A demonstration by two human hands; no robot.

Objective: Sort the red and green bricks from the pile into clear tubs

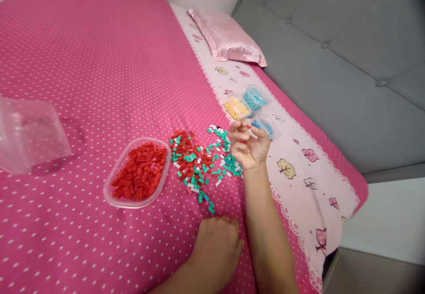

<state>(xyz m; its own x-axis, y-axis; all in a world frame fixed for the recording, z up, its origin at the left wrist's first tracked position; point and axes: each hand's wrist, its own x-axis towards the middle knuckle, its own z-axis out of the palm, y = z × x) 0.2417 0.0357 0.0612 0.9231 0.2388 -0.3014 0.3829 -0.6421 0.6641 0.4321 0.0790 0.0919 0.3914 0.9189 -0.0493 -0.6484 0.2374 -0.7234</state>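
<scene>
My right hand (249, 147) is raised palm up beside the loose bricks, its fingers curled around small red toy bricks (248, 127). My left hand (217, 245) rests on the bed in a loose fist, back upward; its fingertips are hidden beneath it. Just beyond it spreads a pile of small toy bricks (195, 159), mixed red, green, white and some pink. Left of the pile sits a clear plastic tub (109, 192) filled with red bricks (141, 172), a few pink ones among them.
Behind my right hand stand small clear tubs of yellow bricks (237, 107), light-blue bricks (255, 99) and blue bricks (265, 126). A translucent container (36, 130) lies at far left. A pink pillow (229, 37) lies near the grey padded headboard (318, 72). The dotted bedspread (109, 77) is pink.
</scene>
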